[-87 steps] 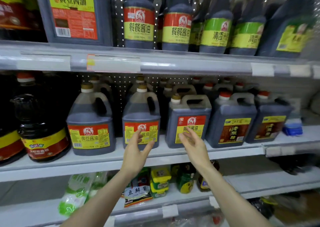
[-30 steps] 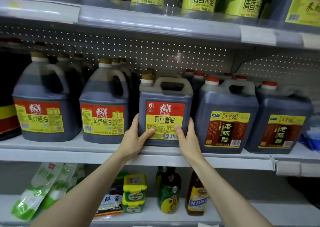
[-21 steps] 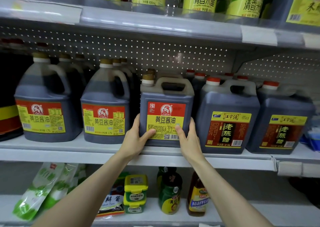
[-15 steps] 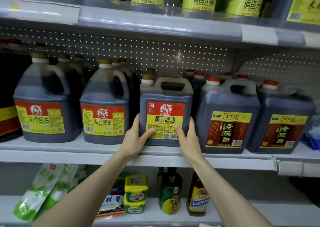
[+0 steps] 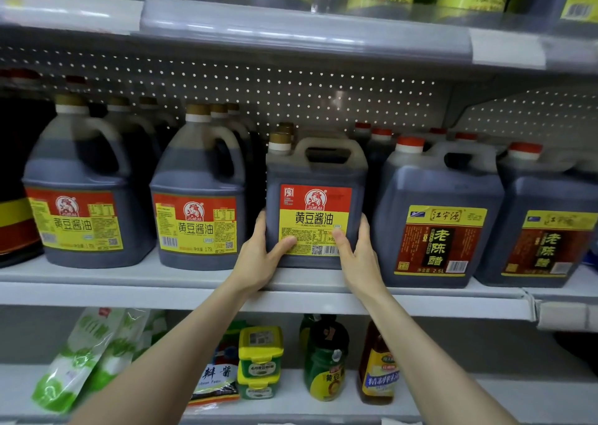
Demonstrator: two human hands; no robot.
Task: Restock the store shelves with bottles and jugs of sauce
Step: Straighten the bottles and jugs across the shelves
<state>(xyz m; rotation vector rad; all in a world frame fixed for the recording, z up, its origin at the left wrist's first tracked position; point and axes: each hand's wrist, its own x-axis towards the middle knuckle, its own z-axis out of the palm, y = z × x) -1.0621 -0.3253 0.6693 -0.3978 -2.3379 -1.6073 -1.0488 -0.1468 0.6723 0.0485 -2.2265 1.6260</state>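
A square dark soy sauce jug [image 5: 315,178] with a red and yellow label stands upright at the front of the middle shelf [image 5: 129,282]. My left hand [image 5: 260,256] grips its lower left corner, thumb across the label. My right hand [image 5: 357,256] grips its lower right corner the same way. More jugs of the same kind stand behind it, mostly hidden.
Two round soy sauce jugs [image 5: 197,194] stand to the left and two vinegar jugs [image 5: 437,217] close on the right. The upper shelf [image 5: 291,33] carries bottles overhead. The lower shelf holds small jars [image 5: 260,360], bottles [image 5: 326,360] and green pouches [image 5: 81,353].
Three seconds ago both hands were reaching in with nothing in them; since one second ago they hold the square jug's lower corners. The jug has barely moved.
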